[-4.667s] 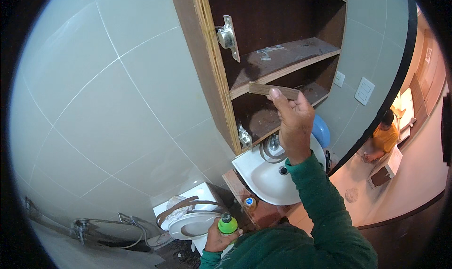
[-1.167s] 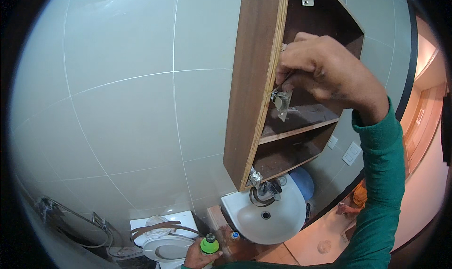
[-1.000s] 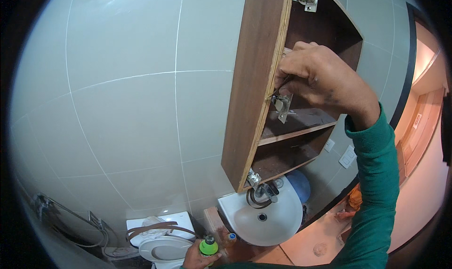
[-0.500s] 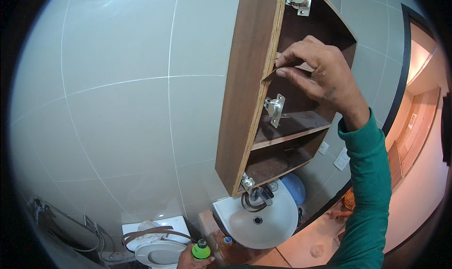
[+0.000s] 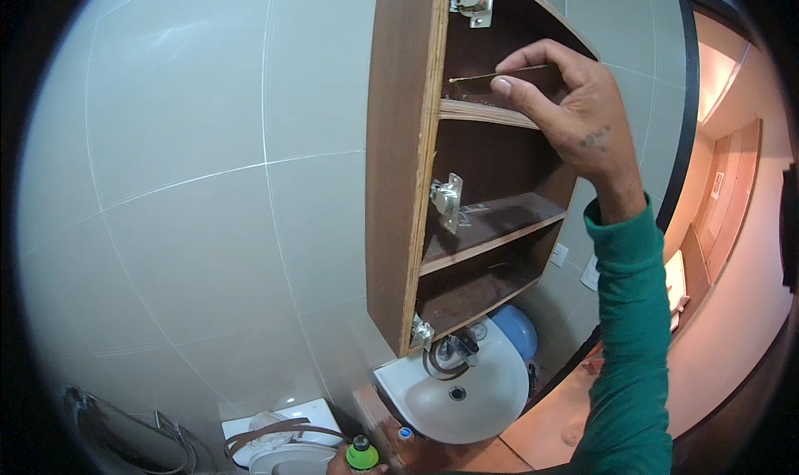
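Observation:
My right hand [image 5: 574, 109] is raised in front of an open wooden cabinet [image 5: 399, 167], its thumb and fingers pinched on a thin brown edging strip [image 5: 476, 85]. One end of the strip points left toward the cabinet's bare plywood front edge, apart from it and just above a shelf [image 5: 487, 111]. At the bottom of the view my left hand [image 5: 338, 463] is wrapped round a bright green bottle [image 5: 361, 456] with a black cap. Most of that hand is cut off by the frame edge.
Metal hinges [image 5: 448, 202] stick out along the cabinet's left side. Below are a white washbasin [image 5: 491, 400] with a tap, a blue basin [image 5: 514, 332] and a toilet [image 5: 291, 458]. A long curled brown strip [image 5: 283, 427] lies over the toilet. At the right is a doorway [image 5: 689, 101].
My right hand has lifted the strip from the cabinet's front edge, up and away to the right. The view has shifted, and my left hand with the bottle sits lower in it.

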### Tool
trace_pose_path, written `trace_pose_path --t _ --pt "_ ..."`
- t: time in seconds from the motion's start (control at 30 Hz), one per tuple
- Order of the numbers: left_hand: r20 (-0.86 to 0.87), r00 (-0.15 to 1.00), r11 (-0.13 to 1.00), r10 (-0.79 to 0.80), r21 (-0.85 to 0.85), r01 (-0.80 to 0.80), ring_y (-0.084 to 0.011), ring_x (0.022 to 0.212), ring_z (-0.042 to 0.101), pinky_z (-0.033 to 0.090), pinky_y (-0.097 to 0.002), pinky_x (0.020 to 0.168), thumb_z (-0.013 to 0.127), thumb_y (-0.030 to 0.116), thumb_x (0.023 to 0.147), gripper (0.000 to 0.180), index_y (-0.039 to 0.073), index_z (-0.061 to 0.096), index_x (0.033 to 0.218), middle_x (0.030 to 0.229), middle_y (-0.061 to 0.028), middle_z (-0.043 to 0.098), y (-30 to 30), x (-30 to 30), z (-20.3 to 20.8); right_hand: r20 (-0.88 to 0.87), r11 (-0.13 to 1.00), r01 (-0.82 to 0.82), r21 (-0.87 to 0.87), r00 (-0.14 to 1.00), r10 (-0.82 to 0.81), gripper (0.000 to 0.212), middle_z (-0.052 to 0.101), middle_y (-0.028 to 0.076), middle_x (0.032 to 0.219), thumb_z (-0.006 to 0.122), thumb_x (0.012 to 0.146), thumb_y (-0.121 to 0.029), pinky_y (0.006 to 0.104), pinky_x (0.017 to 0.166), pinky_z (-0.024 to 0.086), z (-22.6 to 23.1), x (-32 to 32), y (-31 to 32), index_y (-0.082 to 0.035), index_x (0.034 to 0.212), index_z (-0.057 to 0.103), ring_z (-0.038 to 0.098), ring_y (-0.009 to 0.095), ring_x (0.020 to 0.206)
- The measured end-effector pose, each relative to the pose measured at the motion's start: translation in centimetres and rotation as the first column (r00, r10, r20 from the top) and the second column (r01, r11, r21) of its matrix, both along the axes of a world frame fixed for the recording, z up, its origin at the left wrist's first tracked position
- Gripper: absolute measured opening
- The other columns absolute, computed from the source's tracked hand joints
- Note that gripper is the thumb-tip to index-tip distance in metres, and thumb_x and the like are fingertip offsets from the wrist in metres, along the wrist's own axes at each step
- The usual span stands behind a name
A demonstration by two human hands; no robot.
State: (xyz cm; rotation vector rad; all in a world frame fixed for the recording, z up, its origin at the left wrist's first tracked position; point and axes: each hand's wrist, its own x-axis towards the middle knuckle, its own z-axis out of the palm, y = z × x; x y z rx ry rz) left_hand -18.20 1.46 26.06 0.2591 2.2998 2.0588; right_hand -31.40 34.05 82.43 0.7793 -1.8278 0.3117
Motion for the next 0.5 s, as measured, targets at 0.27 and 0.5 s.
trace_pose_path --t 0.27,0.5 --pt "-0.051 0.998 1.0 -0.028 -0.005 0.027 -0.0214 0.107 0.071 0.058 -0.0388 0.097 0.095 0.025 0.086 0.064 0.002 0.061 0.135 0.119 -0.0092 0.074 0.0 -0.2 1.0 0.21 0.647 -0.321 -0.692 0.768 0.605 0.04 0.078 0.011 0.101 0.091 0.092 -0.018 0.0249 0.082 0.06 -5.3 -4.0 0.0 0.001 0.12 0.069 0.075 0.014 0.096" --pt "-0.03 1.0 0.999 0.008 -0.043 -0.009 -0.0208 0.107 0.07 0.058 -0.0384 0.096 0.096 0.022 0.085 0.067 0.001 0.06 0.137 0.118 -0.0093 0.074 0.1 0.0 1.1 0.125 0.636 -0.329 -0.698 0.819 0.56 0.03 0.078 0.013 0.1 0.089 0.092 -0.014 0.0261 0.082 0.06 -6.8 -6.6 -1.3 0.003 0.109 0.071 0.075 0.016 0.092"
